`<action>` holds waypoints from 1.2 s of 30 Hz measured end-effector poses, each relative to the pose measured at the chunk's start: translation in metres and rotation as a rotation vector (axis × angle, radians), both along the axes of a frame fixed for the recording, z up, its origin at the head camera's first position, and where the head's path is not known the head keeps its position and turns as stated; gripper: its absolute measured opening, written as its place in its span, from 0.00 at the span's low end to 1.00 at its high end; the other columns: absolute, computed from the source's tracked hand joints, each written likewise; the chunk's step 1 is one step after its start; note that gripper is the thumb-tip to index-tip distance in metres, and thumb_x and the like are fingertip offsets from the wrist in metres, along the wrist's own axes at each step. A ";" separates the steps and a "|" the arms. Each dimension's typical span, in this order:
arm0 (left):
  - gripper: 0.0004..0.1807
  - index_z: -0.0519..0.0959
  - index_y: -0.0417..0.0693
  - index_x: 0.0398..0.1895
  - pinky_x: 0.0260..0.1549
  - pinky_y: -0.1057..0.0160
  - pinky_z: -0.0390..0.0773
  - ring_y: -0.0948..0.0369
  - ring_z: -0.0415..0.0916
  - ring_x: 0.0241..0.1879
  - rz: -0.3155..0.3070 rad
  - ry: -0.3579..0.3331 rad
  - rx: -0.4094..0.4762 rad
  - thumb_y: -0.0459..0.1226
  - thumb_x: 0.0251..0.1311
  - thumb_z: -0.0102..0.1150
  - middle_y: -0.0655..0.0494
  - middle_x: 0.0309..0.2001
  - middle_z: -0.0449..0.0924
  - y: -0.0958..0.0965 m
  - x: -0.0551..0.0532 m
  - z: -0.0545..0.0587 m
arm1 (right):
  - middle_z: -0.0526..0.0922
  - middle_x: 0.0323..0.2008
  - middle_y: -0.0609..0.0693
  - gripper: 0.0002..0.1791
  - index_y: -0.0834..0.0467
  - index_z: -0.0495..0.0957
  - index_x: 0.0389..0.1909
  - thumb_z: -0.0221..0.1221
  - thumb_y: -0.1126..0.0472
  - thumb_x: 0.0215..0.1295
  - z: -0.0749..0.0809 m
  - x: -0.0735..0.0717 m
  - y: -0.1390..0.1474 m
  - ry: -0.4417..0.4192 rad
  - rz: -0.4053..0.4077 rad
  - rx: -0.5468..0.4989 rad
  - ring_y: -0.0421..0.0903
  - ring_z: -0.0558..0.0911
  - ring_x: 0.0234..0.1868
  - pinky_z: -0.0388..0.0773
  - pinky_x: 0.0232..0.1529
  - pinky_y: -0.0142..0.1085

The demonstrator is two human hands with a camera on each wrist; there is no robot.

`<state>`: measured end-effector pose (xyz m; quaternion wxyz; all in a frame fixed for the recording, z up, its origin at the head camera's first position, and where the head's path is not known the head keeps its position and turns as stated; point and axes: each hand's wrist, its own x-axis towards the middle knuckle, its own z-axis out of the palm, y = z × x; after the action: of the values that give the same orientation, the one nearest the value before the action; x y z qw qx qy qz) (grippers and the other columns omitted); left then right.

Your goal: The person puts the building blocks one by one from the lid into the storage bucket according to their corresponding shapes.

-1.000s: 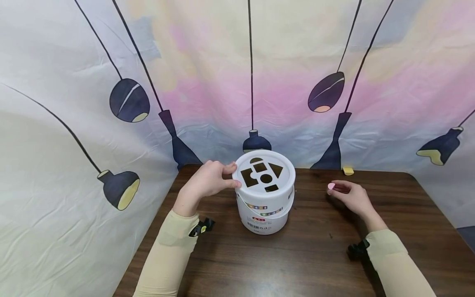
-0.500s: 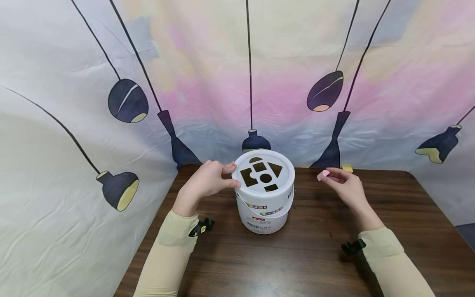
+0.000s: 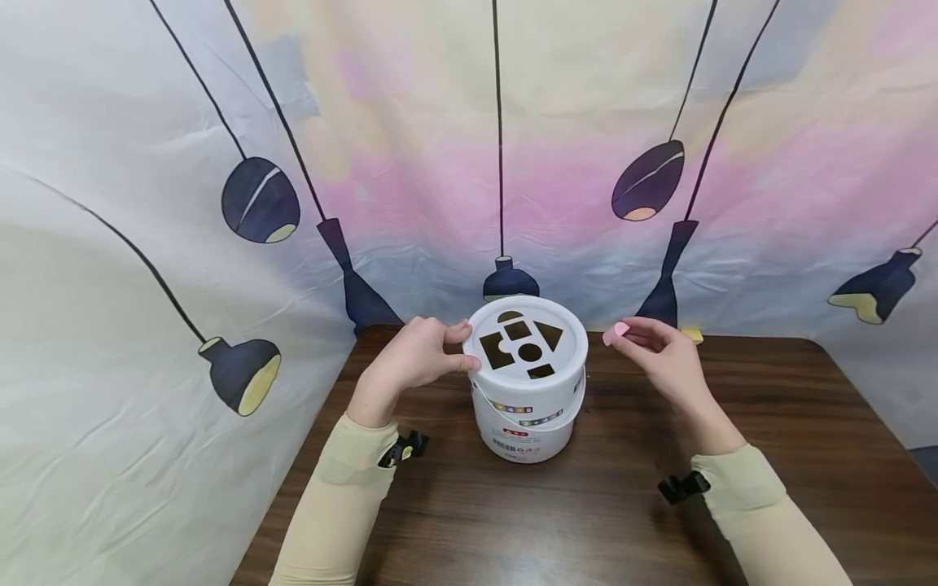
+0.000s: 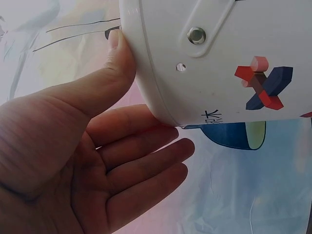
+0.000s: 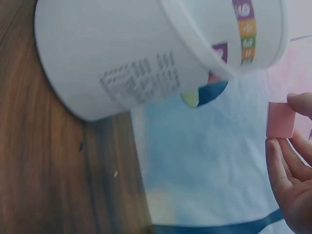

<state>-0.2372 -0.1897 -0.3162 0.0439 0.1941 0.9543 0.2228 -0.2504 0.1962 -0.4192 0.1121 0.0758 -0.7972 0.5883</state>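
A white shape-sorter bucket (image 3: 522, 435) stands on the dark wooden table, its lid (image 3: 564, 358) cut with several shaped holes, one of them round. At the lid's left edge, my left hand (image 3: 414, 354) holds the rim with thumb and index finger. The left wrist view shows the thumb (image 4: 117, 53) on the rim and the other fingers loosely extended beside the bucket. To the bucket's right, my right hand (image 3: 667, 358) pinches a small pink block (image 5: 280, 120) between thumb and fingertips. Its end looks round in the head view and its side square in the right wrist view.
A yellow block (image 3: 692, 334) lies at the table's back edge, behind my right hand. The wooden table (image 3: 469, 529) runs back to a hanging cloth (image 3: 425, 163) printed with lamps. The bucket's white handle (image 3: 575, 411) hangs down its front.
My right hand has lifted and moved left toward the bucket with the pink block between its fingers. The left hand and the bucket have stayed in place.
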 end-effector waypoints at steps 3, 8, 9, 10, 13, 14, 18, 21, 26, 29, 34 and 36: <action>0.39 0.75 0.51 0.74 0.69 0.50 0.75 0.49 0.68 0.74 -0.002 -0.002 -0.003 0.55 0.63 0.76 0.54 0.72 0.75 0.000 0.000 0.000 | 0.89 0.51 0.46 0.30 0.64 0.80 0.67 0.72 0.52 0.71 0.007 0.001 -0.009 0.024 0.016 -0.043 0.35 0.87 0.49 0.83 0.49 0.25; 0.39 0.75 0.51 0.74 0.67 0.51 0.77 0.49 0.70 0.74 0.004 0.001 -0.006 0.55 0.63 0.76 0.54 0.72 0.75 0.001 0.001 0.000 | 0.88 0.54 0.51 0.29 0.63 0.81 0.67 0.73 0.54 0.70 0.023 0.002 -0.028 0.071 0.020 -0.106 0.36 0.87 0.51 0.83 0.51 0.26; 0.39 0.75 0.51 0.74 0.67 0.51 0.77 0.50 0.70 0.74 0.007 0.001 -0.005 0.55 0.63 0.76 0.54 0.72 0.75 0.001 0.001 0.000 | 0.88 0.54 0.52 0.29 0.63 0.81 0.67 0.73 0.55 0.70 0.026 0.002 -0.031 0.079 0.021 -0.107 0.36 0.87 0.51 0.83 0.51 0.26; 0.39 0.75 0.51 0.73 0.67 0.51 0.77 0.49 0.69 0.74 0.007 0.002 -0.005 0.55 0.63 0.76 0.54 0.72 0.75 0.001 0.001 0.000 | 0.88 0.55 0.53 0.29 0.62 0.82 0.67 0.73 0.54 0.70 0.029 0.002 -0.035 0.084 0.018 -0.107 0.37 0.87 0.52 0.83 0.51 0.26; 0.39 0.75 0.51 0.73 0.68 0.51 0.76 0.50 0.69 0.74 0.011 0.003 -0.006 0.55 0.63 0.76 0.54 0.72 0.75 0.001 0.000 -0.001 | 0.87 0.56 0.56 0.28 0.62 0.83 0.66 0.74 0.52 0.70 0.037 0.002 -0.046 0.097 0.023 -0.098 0.38 0.87 0.52 0.84 0.51 0.27; 0.39 0.75 0.51 0.73 0.68 0.51 0.76 0.50 0.69 0.74 0.014 0.002 -0.005 0.55 0.63 0.76 0.55 0.72 0.75 0.001 0.000 -0.001 | 0.87 0.55 0.57 0.28 0.62 0.83 0.65 0.74 0.52 0.70 0.039 0.001 -0.049 0.102 0.028 -0.089 0.38 0.87 0.51 0.84 0.51 0.27; 0.39 0.75 0.52 0.73 0.68 0.51 0.76 0.50 0.69 0.74 0.013 0.001 -0.001 0.55 0.62 0.77 0.55 0.72 0.75 0.000 0.000 -0.001 | 0.88 0.54 0.58 0.27 0.62 0.84 0.62 0.75 0.52 0.68 0.047 -0.001 -0.063 0.126 0.051 -0.065 0.40 0.88 0.50 0.85 0.51 0.29; 0.40 0.75 0.52 0.74 0.68 0.50 0.76 0.49 0.68 0.74 0.006 0.004 -0.001 0.55 0.62 0.76 0.55 0.72 0.75 -0.001 0.000 -0.002 | 0.89 0.52 0.57 0.26 0.62 0.86 0.60 0.76 0.53 0.66 0.051 -0.003 -0.073 0.146 0.068 -0.055 0.43 0.89 0.49 0.85 0.51 0.30; 0.39 0.75 0.52 0.73 0.69 0.50 0.75 0.49 0.67 0.75 0.009 0.002 0.001 0.55 0.62 0.76 0.56 0.72 0.75 -0.001 0.000 -0.001 | 0.90 0.49 0.54 0.25 0.60 0.87 0.57 0.78 0.52 0.64 0.058 -0.007 -0.088 0.158 0.095 -0.007 0.48 0.90 0.48 0.86 0.51 0.34; 0.39 0.76 0.52 0.73 0.69 0.49 0.75 0.49 0.67 0.75 0.009 0.004 0.001 0.55 0.62 0.76 0.55 0.72 0.75 -0.001 0.001 0.000 | 0.91 0.46 0.52 0.24 0.58 0.88 0.55 0.78 0.51 0.63 0.061 -0.009 -0.097 0.153 0.110 0.039 0.48 0.91 0.47 0.87 0.51 0.37; 0.39 0.75 0.51 0.74 0.69 0.49 0.75 0.49 0.68 0.75 -0.001 0.005 0.001 0.55 0.63 0.76 0.54 0.72 0.74 0.000 0.001 0.001 | 0.92 0.44 0.50 0.23 0.56 0.88 0.54 0.78 0.50 0.63 0.065 -0.013 -0.108 0.140 0.124 0.114 0.48 0.91 0.46 0.88 0.50 0.44; 0.39 0.75 0.51 0.74 0.69 0.49 0.75 0.49 0.68 0.74 -0.002 0.001 0.002 0.55 0.63 0.76 0.54 0.72 0.74 0.000 0.001 0.001 | 0.92 0.44 0.50 0.23 0.56 0.88 0.54 0.78 0.49 0.62 0.066 -0.015 -0.111 0.139 0.124 0.142 0.48 0.91 0.46 0.88 0.50 0.46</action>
<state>-0.2360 -0.1898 -0.3157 0.0435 0.1954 0.9539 0.2237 -0.2653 0.0848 -0.3536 0.1247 0.1734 -0.8209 0.5296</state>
